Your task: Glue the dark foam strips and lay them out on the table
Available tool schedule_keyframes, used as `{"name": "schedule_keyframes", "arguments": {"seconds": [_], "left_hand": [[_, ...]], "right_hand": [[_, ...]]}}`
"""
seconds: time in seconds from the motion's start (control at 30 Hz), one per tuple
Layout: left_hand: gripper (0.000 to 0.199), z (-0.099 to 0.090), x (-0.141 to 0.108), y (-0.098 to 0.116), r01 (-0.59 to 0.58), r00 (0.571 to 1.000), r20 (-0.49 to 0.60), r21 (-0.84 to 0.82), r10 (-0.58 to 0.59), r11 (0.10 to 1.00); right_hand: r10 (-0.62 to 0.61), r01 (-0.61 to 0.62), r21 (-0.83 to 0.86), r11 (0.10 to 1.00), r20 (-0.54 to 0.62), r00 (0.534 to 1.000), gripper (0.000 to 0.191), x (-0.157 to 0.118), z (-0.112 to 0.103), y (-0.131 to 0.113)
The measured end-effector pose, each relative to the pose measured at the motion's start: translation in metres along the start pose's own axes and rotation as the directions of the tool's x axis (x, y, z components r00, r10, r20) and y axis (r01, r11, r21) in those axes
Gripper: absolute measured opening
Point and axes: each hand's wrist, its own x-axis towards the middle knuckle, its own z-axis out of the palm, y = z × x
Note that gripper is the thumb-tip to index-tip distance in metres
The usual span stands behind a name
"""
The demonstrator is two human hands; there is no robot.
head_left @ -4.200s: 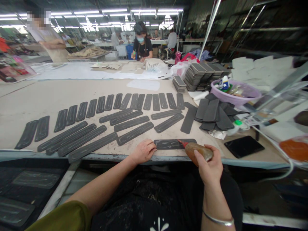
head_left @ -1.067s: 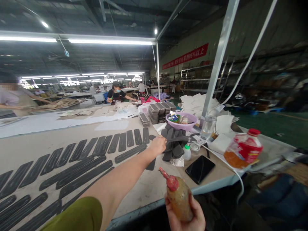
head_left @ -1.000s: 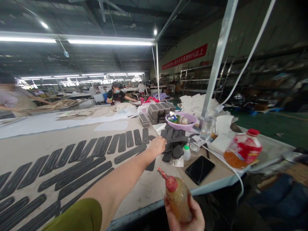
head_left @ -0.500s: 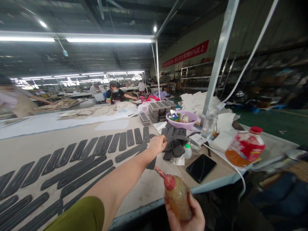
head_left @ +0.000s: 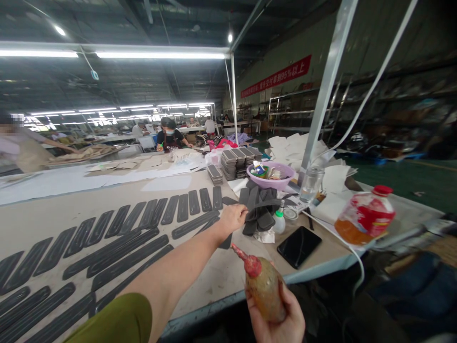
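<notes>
My left hand [head_left: 233,217] reaches over the table and pinches the end of a thin dark strip [head_left: 273,203], which stretches to the right above a heap of dark grey pieces [head_left: 264,220]. In my right hand [head_left: 276,314] is a yellowish squeeze bottle [head_left: 267,288] with a red cap, its nozzle pointing up and left. Rows of glossy dark oblong pieces [head_left: 102,227] lie across the table [head_left: 205,272] to the left.
Behind the heap stand a lilac basin [head_left: 273,180] and stacked grey pieces [head_left: 233,164]. A green-collared bottle [head_left: 279,221], a black phone [head_left: 299,247], a glass jar [head_left: 313,186] and a red-capped jug [head_left: 366,214] are at right. Co-workers are further back.
The strip at my left hand now shows as a long curve reaching further right over the heap. My right hand still holds the bottle. The view has shifted slightly.
</notes>
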Motion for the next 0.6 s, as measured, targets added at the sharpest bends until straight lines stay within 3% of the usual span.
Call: {"name": "schedule_keyframes", "arguments": {"seconds": [0.2,0.6], "left_hand": [[0.024,0.0013,-0.0006,0.0007,0.066,0.998,-0.021,-0.012,-0.066,0.998],[0.034,0.003,-0.0012,0.002,0.158,0.984,-0.053,-0.149,-0.167,0.976]], "right_hand": [[0.016,-0.014,0.048,0.999,-0.052,0.999,0.033,-0.0022,0.0043,0.0001],[0.012,-0.01,0.047,0.999,-0.029,1.0,0.034,-0.0025,0.0018,-0.0007]]}}
